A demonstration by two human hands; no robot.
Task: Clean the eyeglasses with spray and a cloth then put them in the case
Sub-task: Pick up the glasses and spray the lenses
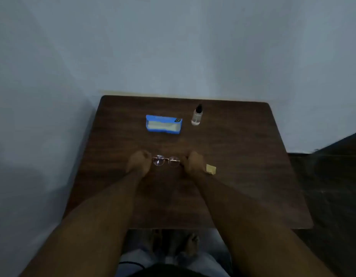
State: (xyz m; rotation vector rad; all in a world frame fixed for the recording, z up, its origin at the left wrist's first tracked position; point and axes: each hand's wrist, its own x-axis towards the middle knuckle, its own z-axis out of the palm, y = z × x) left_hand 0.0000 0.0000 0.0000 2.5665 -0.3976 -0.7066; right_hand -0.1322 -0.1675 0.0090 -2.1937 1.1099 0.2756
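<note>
Round thin-framed eyeglasses (166,161) are held over the middle of a dark wooden table (243,176), lenses facing me. My left hand (138,162) grips the frame's left end and my right hand (193,162) grips its right end. Farther back lies an open blue glasses case (163,124) with a pale lining. To the right of the case stands a small clear spray bottle (197,115) with a black cap. A small folded yellow cloth (211,169) lies on the table just right of my right hand.
The table stands against a pale wall (173,47). A dark floor (332,176) shows to the right of the table. My legs and bare feet (191,244) are visible below the table's near edge.
</note>
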